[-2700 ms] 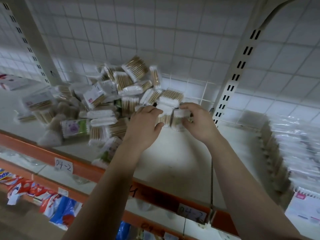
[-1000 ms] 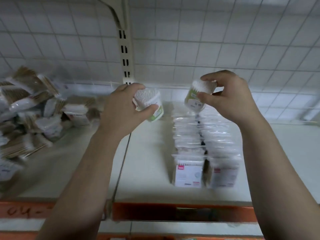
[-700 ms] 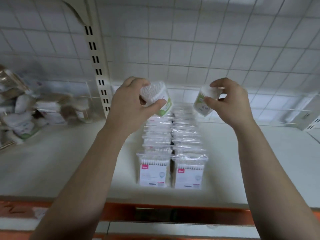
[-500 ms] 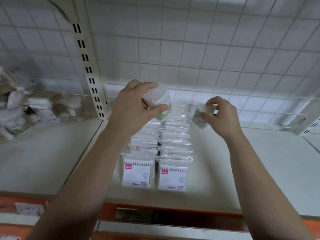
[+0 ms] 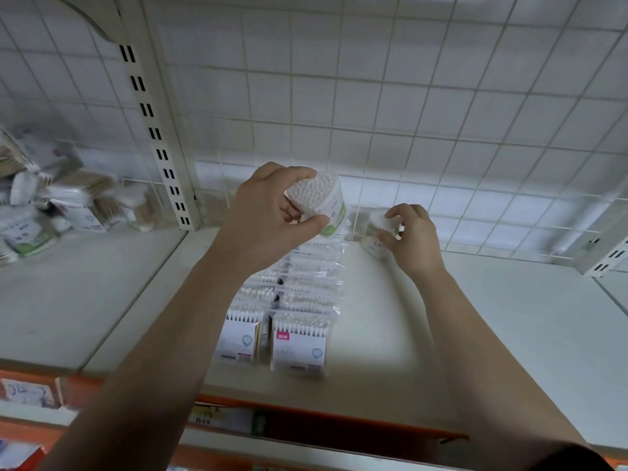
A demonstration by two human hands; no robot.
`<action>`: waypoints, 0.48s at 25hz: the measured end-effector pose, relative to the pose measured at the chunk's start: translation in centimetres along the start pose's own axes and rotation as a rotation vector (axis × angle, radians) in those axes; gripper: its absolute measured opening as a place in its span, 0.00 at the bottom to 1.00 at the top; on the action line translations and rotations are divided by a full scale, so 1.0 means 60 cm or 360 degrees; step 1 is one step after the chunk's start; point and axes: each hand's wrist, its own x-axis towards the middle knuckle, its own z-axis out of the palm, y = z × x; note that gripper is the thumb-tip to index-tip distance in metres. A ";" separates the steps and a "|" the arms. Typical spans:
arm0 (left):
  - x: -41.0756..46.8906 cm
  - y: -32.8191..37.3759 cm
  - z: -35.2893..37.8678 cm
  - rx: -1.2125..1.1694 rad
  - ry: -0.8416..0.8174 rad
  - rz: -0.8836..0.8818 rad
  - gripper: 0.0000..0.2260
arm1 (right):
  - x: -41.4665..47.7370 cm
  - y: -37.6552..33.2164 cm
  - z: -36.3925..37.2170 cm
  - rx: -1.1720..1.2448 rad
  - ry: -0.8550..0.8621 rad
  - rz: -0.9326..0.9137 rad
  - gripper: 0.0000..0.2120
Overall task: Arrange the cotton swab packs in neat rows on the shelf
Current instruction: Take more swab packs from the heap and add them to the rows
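My left hand (image 5: 268,212) grips a round tub of white cotton swabs (image 5: 319,198) with a green label, held up above the two rows. My right hand (image 5: 413,236) holds a second swab tub (image 5: 373,232) low at the back of the white shelf (image 5: 492,321), just right of the rows. Two neat rows of flat swab packs (image 5: 299,300) run from the shelf's front toward the back grid; my left forearm hides part of the left row. A loose pile of swab packs (image 5: 68,205) lies on the neighbouring shelf section at the left.
A white wire grid (image 5: 407,113) backs the shelf. A slotted upright post (image 5: 153,124) separates the two sections. An orange front rail (image 5: 323,419) with price labels runs along the shelf's front edge. Bare shelf surface lies right of the rows.
My right hand has moved down and back, bringing its tub to the shelf's rear beside the rows. My left hand has stayed raised with its tub. The view has shifted slightly.
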 end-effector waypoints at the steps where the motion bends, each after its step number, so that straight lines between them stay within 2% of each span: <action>1: 0.000 0.006 0.004 -0.0031 0.0007 0.0000 0.25 | 0.000 0.003 0.001 0.0007 -0.0001 -0.0016 0.15; 7: 0.011 0.026 0.030 -0.0043 -0.0087 0.0052 0.24 | -0.012 0.021 -0.017 0.0107 -0.0099 -0.0053 0.24; 10: 0.028 0.030 0.060 0.0031 -0.0198 0.0103 0.25 | -0.025 0.048 -0.032 0.0125 -0.0129 0.0059 0.28; 12: 0.039 0.031 0.083 0.0077 -0.0304 0.0153 0.26 | -0.037 0.072 -0.031 0.0037 -0.0191 0.0144 0.27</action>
